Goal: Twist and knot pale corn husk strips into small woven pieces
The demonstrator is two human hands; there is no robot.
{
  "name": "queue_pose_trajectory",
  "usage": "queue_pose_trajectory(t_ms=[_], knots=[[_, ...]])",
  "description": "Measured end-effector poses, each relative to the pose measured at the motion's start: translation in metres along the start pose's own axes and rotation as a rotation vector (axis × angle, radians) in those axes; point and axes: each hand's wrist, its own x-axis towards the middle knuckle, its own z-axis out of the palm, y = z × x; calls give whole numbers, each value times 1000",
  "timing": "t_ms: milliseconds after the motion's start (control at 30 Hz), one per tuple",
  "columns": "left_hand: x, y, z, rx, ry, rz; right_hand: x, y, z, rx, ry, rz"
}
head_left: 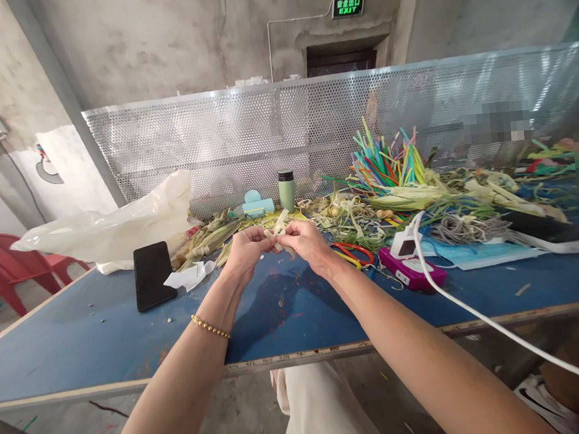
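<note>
Above the middle of the blue table [129,343], my left hand [249,250] and my right hand [305,242] meet, fingertips pinched together. Both grip a pale, cream-coloured strip [280,223] that looks like corn husk; one end sticks up between the fingers and another part hangs under the right hand. My fingers hide the middle of it. Behind the hands stands a green bottle with a black lid [286,192]. Dried husks [211,240] lie left of my left hand, near a crumpled white paper [191,276]. Scissors with red handles [360,251] lie right of my right hand.
A black phone [154,276] and a large plastic bag [114,221] are on the left. Heaped husks [418,197], colourful pipe cleaners [385,159], a purple box [414,273] and a white cable [470,310] occupy the right. A perforated metal screen [223,142] borders the back.
</note>
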Motion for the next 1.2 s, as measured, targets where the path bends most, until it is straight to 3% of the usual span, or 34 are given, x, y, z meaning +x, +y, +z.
queue_pose_trajectory(t_ms=[333,433,700,867,1000,1100,1200], knots=[[5,1,-7,-39,125,-42,-2,1,-4,24,-144,35],[6,1,-9,-33,156,-46,-4,-4,-6,-28,-144,-49],[6,0,-11,-11,158,-62,-3,-9,-16,-91,-340,-359],[6,-2,-8,21,125,-34,-1,-6,-15,-310,-199,-563],[5,-2,-5,99,90,-16,-1,-3,-13,-609,-19,-737],[3,-1,-4,114,31,-21,1,0,-13,-739,53,-730],[1,0,-4,128,-16,-28,3,2,-12,-764,40,-657]])
